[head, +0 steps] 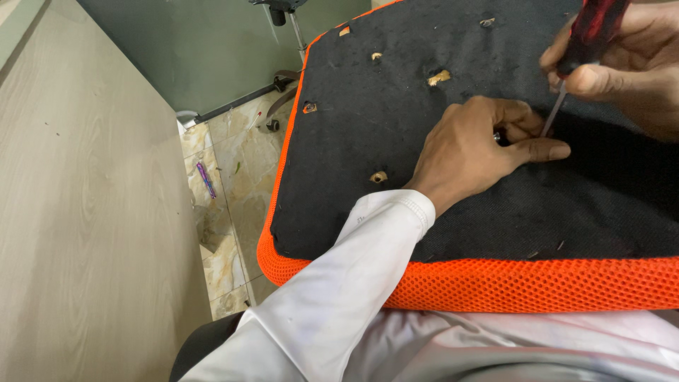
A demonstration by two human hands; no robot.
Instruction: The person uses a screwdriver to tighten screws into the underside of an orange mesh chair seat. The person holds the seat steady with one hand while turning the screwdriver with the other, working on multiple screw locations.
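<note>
A pale wood-grain worktop (85,212) is filling the left side, with a strip of beige tiled floor (233,184) running beside it and a grey-green wall behind. An upturned chair seat (396,92), black underneath with orange mesh edging, is lying across the person's lap, its underside dotted with torn screw holes (439,78). The left hand (481,145) is resting on the black fabric, fingers curled and pinching something small and metallic at the tip of a screwdriver (576,60). The right hand (622,60) is wrapping closed around the screwdriver's red-and-black handle, holding the shaft slanting down towards the seat.
</note>
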